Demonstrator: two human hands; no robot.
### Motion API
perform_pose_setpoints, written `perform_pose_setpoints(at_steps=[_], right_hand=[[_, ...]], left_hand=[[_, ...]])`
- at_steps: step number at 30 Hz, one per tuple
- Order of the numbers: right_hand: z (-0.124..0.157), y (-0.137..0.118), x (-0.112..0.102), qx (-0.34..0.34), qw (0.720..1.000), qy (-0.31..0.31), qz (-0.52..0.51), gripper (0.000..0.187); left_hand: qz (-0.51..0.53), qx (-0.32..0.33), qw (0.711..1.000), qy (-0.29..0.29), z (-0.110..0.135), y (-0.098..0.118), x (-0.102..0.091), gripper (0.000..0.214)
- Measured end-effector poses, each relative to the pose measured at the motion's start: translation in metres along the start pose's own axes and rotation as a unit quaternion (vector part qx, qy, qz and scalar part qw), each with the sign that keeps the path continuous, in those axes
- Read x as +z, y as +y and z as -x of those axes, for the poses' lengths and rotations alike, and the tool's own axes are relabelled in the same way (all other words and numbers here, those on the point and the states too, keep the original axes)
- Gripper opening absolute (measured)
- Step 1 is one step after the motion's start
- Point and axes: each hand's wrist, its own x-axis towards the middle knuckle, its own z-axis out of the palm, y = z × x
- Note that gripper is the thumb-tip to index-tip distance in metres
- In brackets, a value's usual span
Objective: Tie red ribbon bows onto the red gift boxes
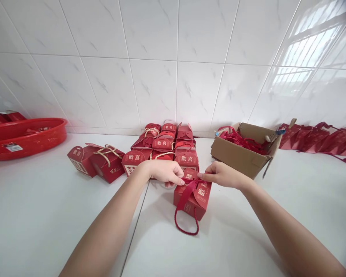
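Observation:
A small red gift box [200,202] with pale lettering stands on the white table in front of me. Across its top runs a dark red ribbon [187,196], and a twisted red cord handle [187,232] hangs off its near side. My left hand [168,173] pinches the ribbon at the left of the box top. On the other side my right hand [219,175] is closed in a pinch on the ribbon too, thumb and finger together. The ribbon's ends are mostly hidden by my fingers.
Behind the box, several similar red boxes [162,143] stand in rows against the tiled wall. Two more boxes [108,163] sit to the left, near a red plastic basin [46,134]. A cardboard box [236,156] of red ribbons is at right, with red bags [320,137] beyond it.

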Motion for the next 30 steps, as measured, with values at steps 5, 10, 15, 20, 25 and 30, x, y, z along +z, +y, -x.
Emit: perform_pose_setpoints(at_steps=[5,10,15,20,25,30], right_hand=[[0.003,0.001,-0.005,0.001,1.0,0.004,0.023,0.059],[0.003,0.008,-0.006,0.003,0.999,0.002,0.041,0.059],[0.009,0.008,-0.014,-0.047,0.998,-0.014,-0.046,0.054],[0.014,0.002,-0.019,-0.068,0.991,0.01,-0.118,0.044],[0.007,0.004,-0.016,-0.078,0.987,0.022,-0.136,0.045],[0.004,0.002,-0.009,-0.119,0.977,0.037,-0.174,0.041]], left_hand=[[-0.023,0.012,1.0,0.01,0.002,0.001,-0.002,0.036],[-0.037,0.008,0.999,0.017,0.001,0.0,0.0,0.035],[-0.022,0.022,0.999,0.017,0.009,0.005,-0.001,0.041],[0.057,0.005,0.994,0.09,0.016,0.011,-0.003,0.047],[0.021,-0.017,0.99,0.141,0.015,0.011,-0.003,0.04],[-0.002,0.054,0.977,0.207,-0.004,0.015,0.01,0.038]])
